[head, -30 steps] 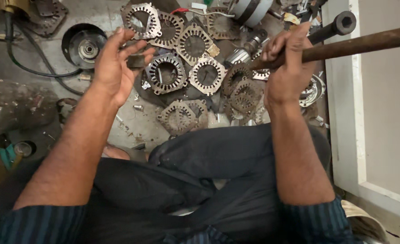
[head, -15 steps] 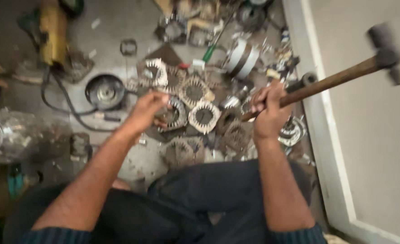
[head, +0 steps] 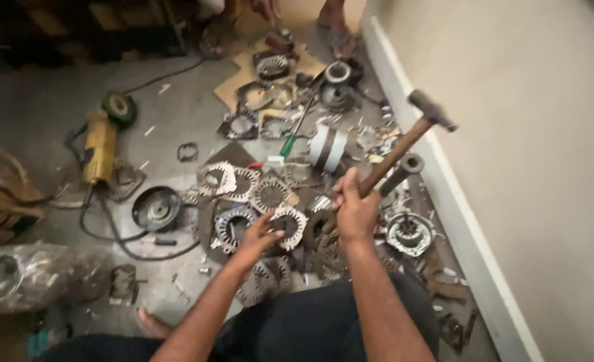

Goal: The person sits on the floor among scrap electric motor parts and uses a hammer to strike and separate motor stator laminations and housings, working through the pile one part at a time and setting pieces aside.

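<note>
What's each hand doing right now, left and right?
Left hand: fingers spread, resting on a round toothed metal ring; grip unclear.
Right hand: closed on the raised hammer.

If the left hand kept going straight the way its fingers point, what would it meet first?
Probably the round, toothed silver metal ring just beyond the left hand; its fingers seem to reach the ring's edge already, though depth is unclear.

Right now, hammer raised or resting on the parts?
Raised. The right hand grips the hammer by its wooden handle, the head up in the air near the wall, clear of the toothed metal rings.
</note>
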Available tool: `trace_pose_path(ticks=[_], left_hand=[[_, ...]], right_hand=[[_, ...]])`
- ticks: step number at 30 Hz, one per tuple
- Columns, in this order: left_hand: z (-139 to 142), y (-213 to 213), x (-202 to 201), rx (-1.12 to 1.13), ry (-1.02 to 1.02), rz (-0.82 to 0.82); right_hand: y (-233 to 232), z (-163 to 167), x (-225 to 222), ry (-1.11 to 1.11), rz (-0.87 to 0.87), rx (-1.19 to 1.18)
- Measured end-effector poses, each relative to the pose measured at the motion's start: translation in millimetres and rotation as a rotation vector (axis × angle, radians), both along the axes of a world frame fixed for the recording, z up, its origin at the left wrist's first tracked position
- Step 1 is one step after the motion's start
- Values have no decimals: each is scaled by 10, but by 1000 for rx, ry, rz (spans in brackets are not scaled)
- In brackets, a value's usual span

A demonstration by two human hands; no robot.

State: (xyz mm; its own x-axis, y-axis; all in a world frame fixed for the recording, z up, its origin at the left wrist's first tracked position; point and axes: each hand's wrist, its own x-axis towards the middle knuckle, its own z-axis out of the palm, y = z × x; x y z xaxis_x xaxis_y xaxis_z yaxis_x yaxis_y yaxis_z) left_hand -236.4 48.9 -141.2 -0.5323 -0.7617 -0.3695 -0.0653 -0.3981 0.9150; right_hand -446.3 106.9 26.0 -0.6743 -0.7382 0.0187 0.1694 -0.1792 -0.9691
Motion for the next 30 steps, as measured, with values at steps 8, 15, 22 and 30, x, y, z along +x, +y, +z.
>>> trace_pose_path(ticks=[8,15,22,30], left_hand=[[366,-41,-262,-1059,-711,-511],[389,78,-311,-1121,-675,-540],[406,-29,-156,-541,-447,-202],[20,-234,-53,-230,-86,10]], right_hand=[[5,104,-64,-58,-6,-140],[-3,150,-31,-75,11,-148],[8,134,-37,-104,4,-131],[1,149,-2,-69,11,-70]])
